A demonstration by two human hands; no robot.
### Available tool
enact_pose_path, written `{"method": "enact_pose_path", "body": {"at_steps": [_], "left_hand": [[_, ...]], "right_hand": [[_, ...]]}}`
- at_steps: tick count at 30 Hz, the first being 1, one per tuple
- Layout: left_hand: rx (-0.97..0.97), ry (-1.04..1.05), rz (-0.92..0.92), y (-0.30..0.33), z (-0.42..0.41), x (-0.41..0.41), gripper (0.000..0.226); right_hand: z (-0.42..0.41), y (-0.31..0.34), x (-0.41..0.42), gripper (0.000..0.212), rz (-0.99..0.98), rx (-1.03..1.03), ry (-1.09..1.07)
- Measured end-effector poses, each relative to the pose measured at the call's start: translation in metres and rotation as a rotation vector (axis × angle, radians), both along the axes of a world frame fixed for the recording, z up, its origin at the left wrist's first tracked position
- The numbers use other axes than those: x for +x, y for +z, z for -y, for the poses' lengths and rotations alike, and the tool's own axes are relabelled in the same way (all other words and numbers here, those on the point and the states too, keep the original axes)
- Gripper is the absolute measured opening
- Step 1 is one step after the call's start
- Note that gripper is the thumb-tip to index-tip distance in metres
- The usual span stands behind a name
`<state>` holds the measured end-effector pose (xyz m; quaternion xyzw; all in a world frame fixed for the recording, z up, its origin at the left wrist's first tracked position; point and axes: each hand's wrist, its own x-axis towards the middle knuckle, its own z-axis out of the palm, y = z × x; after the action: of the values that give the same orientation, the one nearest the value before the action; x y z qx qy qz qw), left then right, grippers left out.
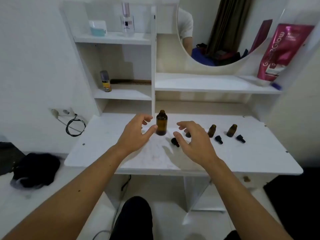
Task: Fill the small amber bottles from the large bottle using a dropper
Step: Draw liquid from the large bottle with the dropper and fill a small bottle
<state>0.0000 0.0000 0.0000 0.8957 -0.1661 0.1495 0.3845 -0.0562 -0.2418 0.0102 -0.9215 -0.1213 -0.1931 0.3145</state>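
Starting out, by the look of it — nothing drawn yet, no dropper in either hand. Large amber bottle [161,122] upright and uncapped near the back of the white surface [259,158]. Two small amber bottles [211,130] [231,130] upright and open to its right, well apart from it, each with a black dropper cap [218,139] [241,138] lying just in front. A third small bottle [188,134] mostly hidden behind the right fingers, so fill level impossible to tell; no liquid level readable in the others either. Another black dropper cap [175,142] lying on the surface below the large bottle.

Left hand [136,134] open, fingers curled loosely, thumb tip just beside the large bottle's lower wall — touching or not, cannot tell. Right hand [194,142] open too, palm down, fingers spread, hovering over the nearest dropper cap and the hidden small bottle, gripping nothing.

Left to do, judged from this: pick up a dropper, draw from the large bottle, fill all the small ones, cap them.
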Motion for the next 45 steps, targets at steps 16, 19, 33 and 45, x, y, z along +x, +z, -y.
{"method": "enact_pose_path", "body": {"at_steps": [16,19,33,45], "left_hand": [[-0.281,-0.009,-0.233,-0.039,0.041,0.025,0.06],[-0.286,0.011,-0.21,-0.043,0.044,0.028,0.057],[-0.333,-0.018,-0.217,-0.048,0.037,0.032,0.054],[-0.341,-0.001,-0.226,-0.048,0.038,0.033,0.054]], "right_hand": [[-0.003,-0.046,-0.006,0.024,-0.029,0.061,-0.18],[0.003,-0.03,-0.006,0.019,0.096,0.219,-0.189],[0.01,0.051,0.027,0.014,0.245,0.443,-0.113],[-0.003,0.074,0.055,0.017,0.371,0.313,-0.056]]}}
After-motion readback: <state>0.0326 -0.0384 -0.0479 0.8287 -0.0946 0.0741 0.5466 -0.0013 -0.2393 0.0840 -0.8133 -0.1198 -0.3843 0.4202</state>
